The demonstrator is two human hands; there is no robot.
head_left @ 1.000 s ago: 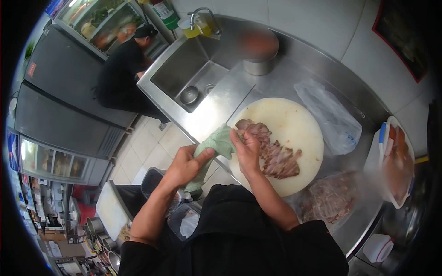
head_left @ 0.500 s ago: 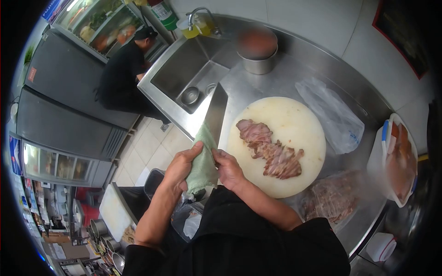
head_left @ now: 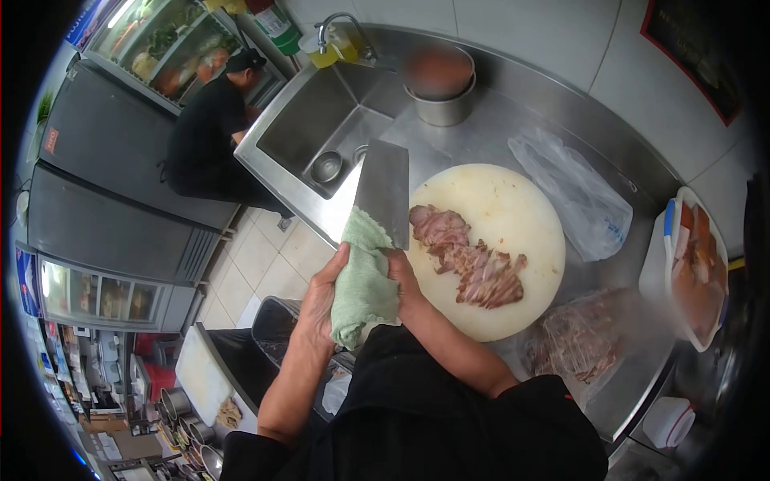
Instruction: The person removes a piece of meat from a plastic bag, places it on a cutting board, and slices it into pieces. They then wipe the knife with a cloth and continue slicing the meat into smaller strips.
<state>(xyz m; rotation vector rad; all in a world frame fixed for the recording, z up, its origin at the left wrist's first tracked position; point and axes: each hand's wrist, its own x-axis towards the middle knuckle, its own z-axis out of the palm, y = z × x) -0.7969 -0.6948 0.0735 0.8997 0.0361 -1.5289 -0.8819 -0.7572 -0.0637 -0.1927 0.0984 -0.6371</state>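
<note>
Green cloth (head_left: 365, 280) wraps cleaver (head_left: 383, 192) base, between both hands' fingers (head_left: 340, 260).

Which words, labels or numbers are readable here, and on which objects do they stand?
None can be read.
Red label on the dark cabinet: too small.
Blue print on the plastic bag: blurred.
Framed poster: too dark.
Cleaver blade: no mark visible.

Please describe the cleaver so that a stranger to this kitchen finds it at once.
Find the round white cutting board on the steel counter. At its left edge, the left hand presses a green cloth to the cleaver: the only broad, grey rectangular blade, rising from the right hand.
</note>
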